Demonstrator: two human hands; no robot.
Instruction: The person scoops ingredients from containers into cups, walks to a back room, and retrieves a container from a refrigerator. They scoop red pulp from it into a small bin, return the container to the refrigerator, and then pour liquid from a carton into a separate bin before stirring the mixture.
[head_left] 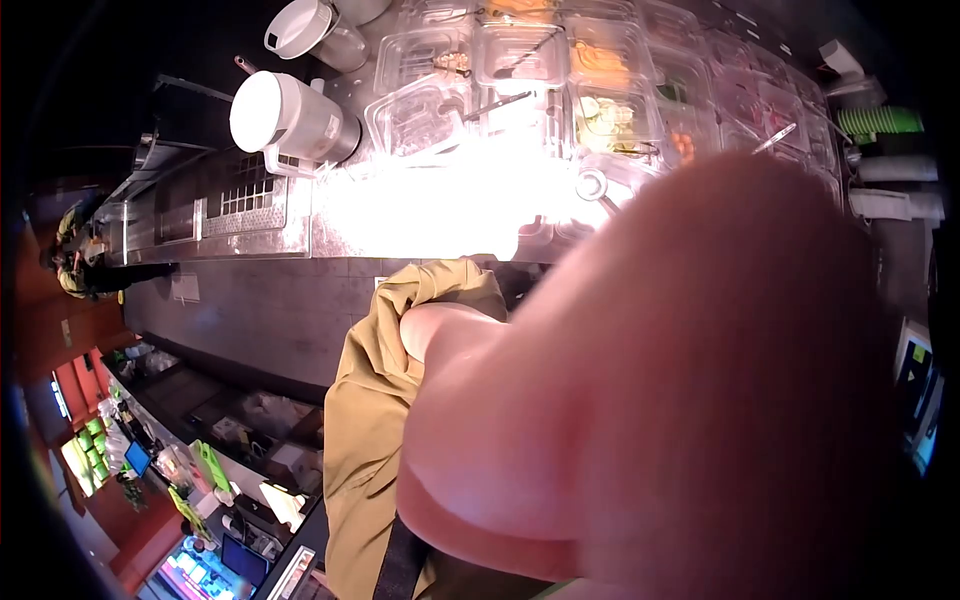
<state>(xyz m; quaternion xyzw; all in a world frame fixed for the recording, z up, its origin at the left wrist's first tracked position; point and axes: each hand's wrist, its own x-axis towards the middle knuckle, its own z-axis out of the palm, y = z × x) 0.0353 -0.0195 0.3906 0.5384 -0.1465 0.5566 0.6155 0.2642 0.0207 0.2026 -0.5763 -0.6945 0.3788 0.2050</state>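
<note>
One hand (700,380) fills most of my view, pushed up so close to the head camera that it blurs into a pink mass over the lower right half of the picture. I cannot tell which hand it is, nor whether its fingers are spread, pressed together or gripping anything; what may be a thumb or fingertip bulges toward the left at its edge. Just beside it, to the left and below, hangs an olive sleeve (375,440), touching the skin where the arm comes out. No other hand of mine shows.

Beyond the hand, past its upper edge, runs a steel counter (420,215), washed out by a hard glare just above the sleeve's cuff. Further from the hand, at the counter's far side, sit rows of clear plastic tubs (520,60), several with food in them and utensils resting across their rims; contents are hard to name at this size. Well to the upper left of the hand stands a white lidded container (290,120) on its side to my eye, with a second white lid (300,25) near it, further off.

Far to the left of the hand, at the counter's end, another person (80,255) in dark and yellowish clothing stands well apart.
</note>
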